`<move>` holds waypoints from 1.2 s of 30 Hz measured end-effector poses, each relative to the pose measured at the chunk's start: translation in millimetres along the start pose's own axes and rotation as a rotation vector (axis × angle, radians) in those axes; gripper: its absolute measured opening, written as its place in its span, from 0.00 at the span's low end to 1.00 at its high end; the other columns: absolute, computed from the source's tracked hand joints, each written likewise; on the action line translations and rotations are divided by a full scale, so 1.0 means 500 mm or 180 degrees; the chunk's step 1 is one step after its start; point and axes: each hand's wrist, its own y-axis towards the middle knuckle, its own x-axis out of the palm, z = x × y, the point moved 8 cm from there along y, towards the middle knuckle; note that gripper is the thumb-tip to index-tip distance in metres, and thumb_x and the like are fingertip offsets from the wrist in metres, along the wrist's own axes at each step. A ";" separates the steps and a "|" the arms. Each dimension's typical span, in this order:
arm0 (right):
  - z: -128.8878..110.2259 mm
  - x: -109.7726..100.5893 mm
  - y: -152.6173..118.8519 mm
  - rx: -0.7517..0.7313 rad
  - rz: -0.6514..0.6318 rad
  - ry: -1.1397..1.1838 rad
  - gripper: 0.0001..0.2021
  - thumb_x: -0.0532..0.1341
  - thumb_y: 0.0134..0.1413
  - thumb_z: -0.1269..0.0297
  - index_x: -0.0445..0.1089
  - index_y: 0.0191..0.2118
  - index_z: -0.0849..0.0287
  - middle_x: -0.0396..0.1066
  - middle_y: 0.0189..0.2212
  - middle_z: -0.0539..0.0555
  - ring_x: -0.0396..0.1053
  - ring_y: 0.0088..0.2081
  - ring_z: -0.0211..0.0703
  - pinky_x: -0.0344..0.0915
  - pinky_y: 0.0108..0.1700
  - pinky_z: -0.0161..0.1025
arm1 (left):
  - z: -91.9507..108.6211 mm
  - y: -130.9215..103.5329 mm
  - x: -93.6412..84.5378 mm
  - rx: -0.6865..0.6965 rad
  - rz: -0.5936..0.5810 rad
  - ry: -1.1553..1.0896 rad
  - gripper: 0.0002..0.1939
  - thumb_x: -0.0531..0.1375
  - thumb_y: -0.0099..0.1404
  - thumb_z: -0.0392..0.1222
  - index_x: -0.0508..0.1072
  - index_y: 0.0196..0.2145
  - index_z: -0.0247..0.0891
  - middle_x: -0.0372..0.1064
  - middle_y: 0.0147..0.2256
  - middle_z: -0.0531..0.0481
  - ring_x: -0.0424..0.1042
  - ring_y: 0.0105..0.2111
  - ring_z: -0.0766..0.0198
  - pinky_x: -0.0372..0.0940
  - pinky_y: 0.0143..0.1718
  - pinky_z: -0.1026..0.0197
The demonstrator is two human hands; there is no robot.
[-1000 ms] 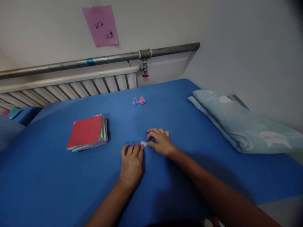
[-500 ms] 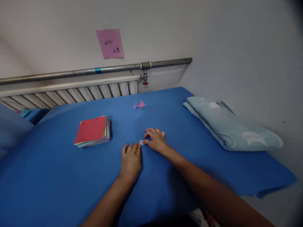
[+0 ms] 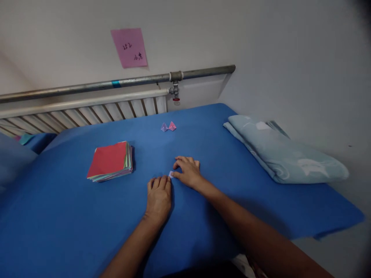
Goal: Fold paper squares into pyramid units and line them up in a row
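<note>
A small light-purple piece of folded paper point(image 3: 171, 175) lies on the blue sheet between my two hands. My right hand point(image 3: 187, 170) comes in from the right with bent fingers and pins the paper under its thumb tip, its index finger curled just above. My left hand point(image 3: 159, 197) rests palm down, fingers stretched out side by side, with the index fingertip at the paper's left edge. Part of the paper is hidden by the fingertips. Farther back lie two folded paper pieces, one purple point(image 3: 164, 127) and one pink point(image 3: 172, 126), their corners close together.
On the left sits a stack of coloured paper squares point(image 3: 107, 159), red on top. A folded pale-green blanket point(image 3: 284, 150) lies along the right wall. Behind the blue-covered bed point(image 3: 72, 224) are a radiator point(image 3: 101, 112), a metal pipe point(image 3: 139, 82) and a pink note point(image 3: 129, 48).
The view has shifted slightly. My right thumb still presses the small paper, a little more of which shows now. My left hand stays in nearly the same place.
</note>
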 end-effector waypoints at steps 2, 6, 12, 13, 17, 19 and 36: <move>0.002 0.001 -0.002 -0.0048 -0.0009 0.0019 0.10 0.65 0.51 0.54 0.72 0.37 0.52 0.67 0.55 0.50 0.58 0.56 0.48 0.50 0.53 0.48 | 0.001 -0.001 -0.001 0.0010 0.0000 0.0046 0.18 0.49 0.66 0.29 0.73 0.49 0.31 0.73 0.46 0.39 0.69 0.44 0.52 0.59 0.49 0.48; 0.005 0.001 -0.004 -0.0108 -0.0011 0.0016 0.10 0.64 0.52 0.54 0.72 0.38 0.51 0.66 0.56 0.51 0.58 0.57 0.48 0.49 0.54 0.49 | 0.003 -0.002 -0.002 -0.0006 0.0065 0.0098 0.18 0.50 0.65 0.28 0.73 0.49 0.31 0.73 0.47 0.39 0.69 0.45 0.52 0.59 0.48 0.47; 0.000 -0.007 -0.006 -0.0122 -0.0057 -0.0046 0.09 0.64 0.52 0.56 0.72 0.38 0.51 0.66 0.56 0.51 0.59 0.57 0.48 0.51 0.53 0.50 | 0.002 -0.005 0.001 -0.0111 0.0097 0.0029 0.19 0.50 0.65 0.28 0.73 0.50 0.34 0.73 0.47 0.41 0.69 0.45 0.54 0.60 0.48 0.47; 0.000 -0.008 -0.006 -0.0122 -0.0086 -0.0062 0.08 0.64 0.52 0.56 0.72 0.37 0.51 0.66 0.56 0.50 0.59 0.57 0.48 0.51 0.53 0.50 | 0.001 -0.006 0.002 -0.0130 0.0103 0.0013 0.19 0.50 0.65 0.28 0.72 0.50 0.34 0.73 0.48 0.41 0.69 0.45 0.53 0.60 0.48 0.48; 0.000 -0.012 0.003 -0.0121 -0.0289 -0.0139 0.07 0.65 0.51 0.59 0.73 0.37 0.51 0.65 0.57 0.50 0.59 0.57 0.49 0.52 0.53 0.50 | -0.004 -0.008 0.004 -0.0178 0.0071 -0.0026 0.19 0.50 0.65 0.27 0.72 0.50 0.35 0.72 0.48 0.41 0.69 0.46 0.53 0.61 0.47 0.48; -0.001 -0.012 0.010 -0.0115 -0.0409 -0.0175 0.07 0.65 0.50 0.59 0.73 0.37 0.52 0.65 0.57 0.51 0.59 0.56 0.51 0.52 0.53 0.51 | -0.005 -0.006 0.004 -0.0179 0.0030 -0.0021 0.19 0.50 0.66 0.28 0.72 0.50 0.35 0.72 0.48 0.41 0.69 0.46 0.53 0.61 0.46 0.49; -0.020 -0.006 0.002 -0.0542 -0.0358 0.0079 0.03 0.61 0.54 0.65 0.72 0.35 0.54 0.67 0.55 0.51 0.60 0.55 0.49 0.50 0.52 0.49 | -0.049 -0.005 -0.001 -0.0746 0.0187 -0.1283 0.18 0.53 0.61 0.29 0.74 0.46 0.38 0.72 0.47 0.42 0.68 0.47 0.54 0.62 0.49 0.46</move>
